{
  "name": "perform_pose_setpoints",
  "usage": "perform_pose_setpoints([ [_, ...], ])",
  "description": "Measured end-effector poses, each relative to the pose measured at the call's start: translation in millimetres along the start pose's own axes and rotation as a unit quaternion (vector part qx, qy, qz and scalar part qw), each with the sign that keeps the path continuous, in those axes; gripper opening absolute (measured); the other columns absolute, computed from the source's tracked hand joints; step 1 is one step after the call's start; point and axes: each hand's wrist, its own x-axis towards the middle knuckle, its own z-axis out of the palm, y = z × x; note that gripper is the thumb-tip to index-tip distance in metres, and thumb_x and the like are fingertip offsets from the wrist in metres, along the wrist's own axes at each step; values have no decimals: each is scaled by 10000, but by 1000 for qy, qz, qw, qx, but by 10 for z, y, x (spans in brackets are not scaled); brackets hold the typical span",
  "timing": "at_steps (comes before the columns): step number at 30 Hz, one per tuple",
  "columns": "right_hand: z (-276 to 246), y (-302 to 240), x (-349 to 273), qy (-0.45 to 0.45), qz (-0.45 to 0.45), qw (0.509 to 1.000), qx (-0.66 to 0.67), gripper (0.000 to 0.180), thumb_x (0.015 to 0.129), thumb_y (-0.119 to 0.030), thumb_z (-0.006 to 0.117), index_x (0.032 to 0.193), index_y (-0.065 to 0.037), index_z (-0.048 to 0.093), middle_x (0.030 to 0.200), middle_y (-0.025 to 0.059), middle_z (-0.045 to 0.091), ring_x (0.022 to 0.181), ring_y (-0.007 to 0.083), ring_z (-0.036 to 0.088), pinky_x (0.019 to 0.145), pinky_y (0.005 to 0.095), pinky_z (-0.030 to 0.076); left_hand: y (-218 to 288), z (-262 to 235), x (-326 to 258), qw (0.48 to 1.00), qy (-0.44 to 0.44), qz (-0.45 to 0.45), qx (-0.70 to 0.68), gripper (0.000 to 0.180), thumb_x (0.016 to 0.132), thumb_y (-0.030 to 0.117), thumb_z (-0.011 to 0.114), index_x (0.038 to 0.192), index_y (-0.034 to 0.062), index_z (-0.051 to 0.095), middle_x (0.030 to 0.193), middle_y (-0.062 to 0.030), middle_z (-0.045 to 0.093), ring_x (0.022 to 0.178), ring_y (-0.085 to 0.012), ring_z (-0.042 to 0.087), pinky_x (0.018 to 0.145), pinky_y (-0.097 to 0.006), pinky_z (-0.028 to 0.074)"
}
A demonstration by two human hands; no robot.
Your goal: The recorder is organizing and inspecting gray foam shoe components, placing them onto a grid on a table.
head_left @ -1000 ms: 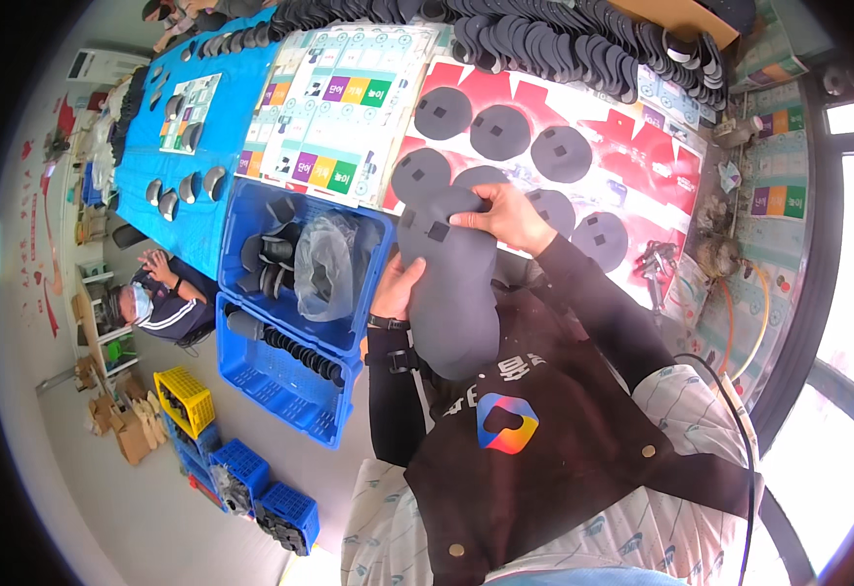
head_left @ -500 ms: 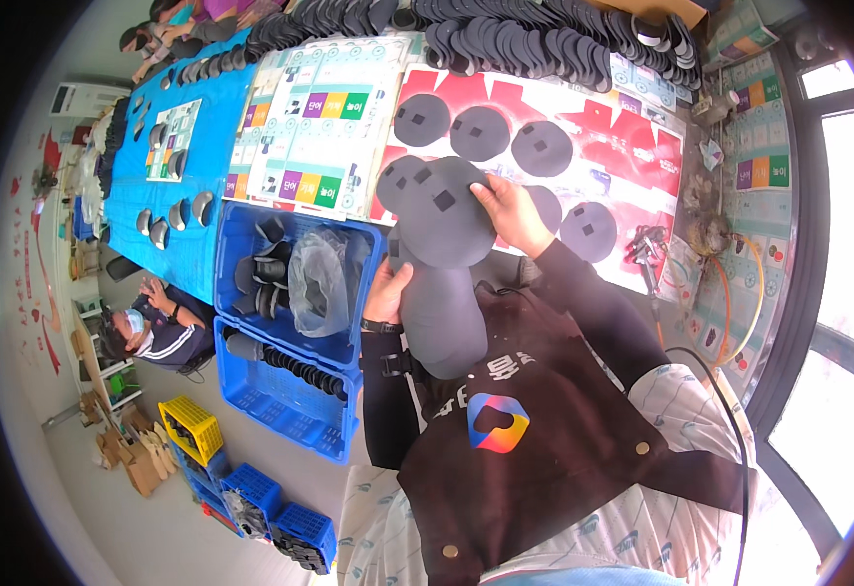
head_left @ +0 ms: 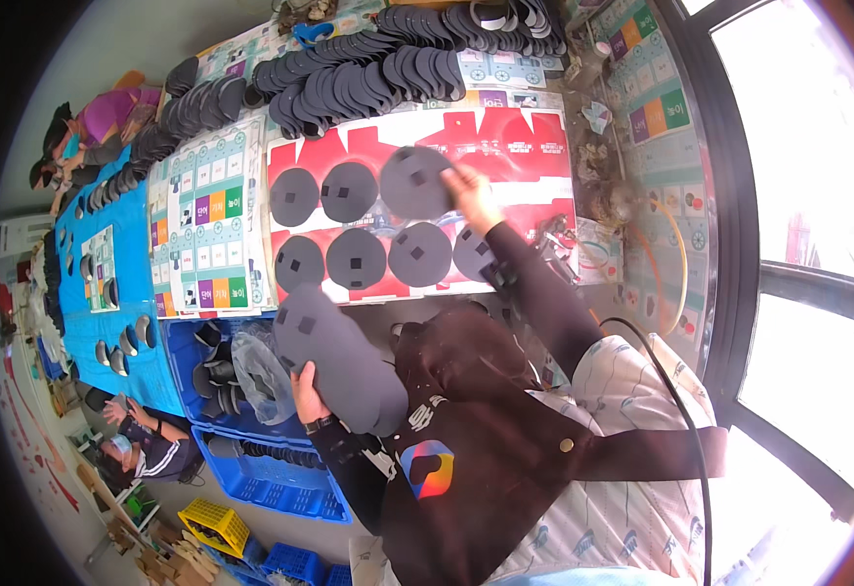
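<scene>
My left hand [head_left: 307, 394] is closed on the edge of an overlapping stack of dark grey, flat discs [head_left: 344, 363] with small black squares on them, held in front of my apron. My right hand [head_left: 474, 198] reaches out over the table and pinches the right edge of a single grey disc [head_left: 414, 195]. That disc is at the right end of the far row on a red and white printed sheet [head_left: 520, 166]; whether it touches the sheet I cannot tell. Several similar discs [head_left: 357, 259] lie on the sheet in two rows.
Long rows of curved dark pieces [head_left: 349, 93] line the table's far side. A blue cloth [head_left: 80, 327] covers its left part. Blue crates [head_left: 280, 483] stand at the near left, where a seated person [head_left: 158, 444] works. A hose [head_left: 676, 283] hangs by the right wall.
My right hand has moved away from the stack with one disc, out over the red sheet. The left hand keeps the stack, now tilted and lower. My view has shifted.
</scene>
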Motion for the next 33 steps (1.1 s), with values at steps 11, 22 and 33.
perform_pose_setpoints([
  [11,-1576,350,592,8,107,992,-69,317,1025,-260,579,1275,-73,634,975,33,693,768,158,681,580,322,596,-10,-100,-362,995,52,-22,-88,447,1003,303,579,1353,28,529,1333,-105,612,1182,-274,604,1011,-432,483],
  [22,-1782,661,767,60,34,958,-277,372,967,-309,643,1235,-52,645,986,130,721,749,268,698,639,389,569,-18,300,-206,998,8,-6,-55,454,991,236,592,1378,13,511,1339,-97,603,1193,-260,592,1025,-422,468],
  [33,293,-445,-631,-357,122,925,-47,740,870,-318,804,1415,39,453,1253,151,583,1110,173,591,892,293,497,78,1304,77,996,-46,-26,71,412,969,77,587,1370,16,517,1282,-108,630,1108,-230,640,940,-360,523],
])
